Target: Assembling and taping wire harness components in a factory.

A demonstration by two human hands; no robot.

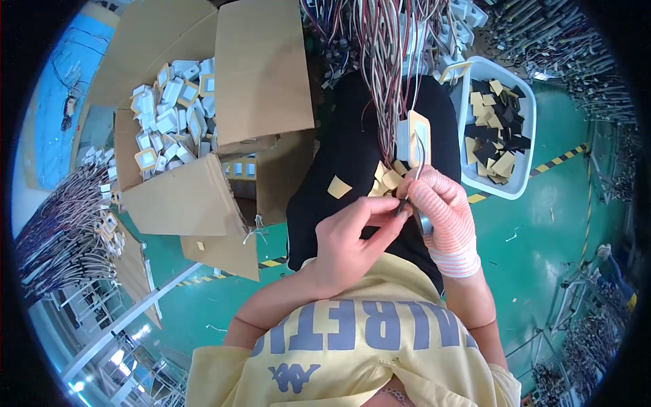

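Observation:
My left hand [346,237], bare, pinches a small black piece [401,205] between thumb and fingers, touching my right fingertips. A striped, pale glove covers most of my right hand [442,217]. That hand is closed around a slim metal tool [422,146] with a curved tip, perhaps tweezers. Just beyond it stands a white plastic housing [405,144] with a yellowish rim, at the end of the hanging wires. Several tan paper pieces [386,179] lie on my lap beside my hands, and a single one [339,186] rests farther left on my dark trousers.
At the left is an open cardboard box [180,197] full of white housings. A white bin [529,156] at the right contains black and tan pieces. Bundled wires [386,61] hang ahead; more bundles [57,230] stand far left. Yellow-and-black tape [556,160] crosses the green floor.

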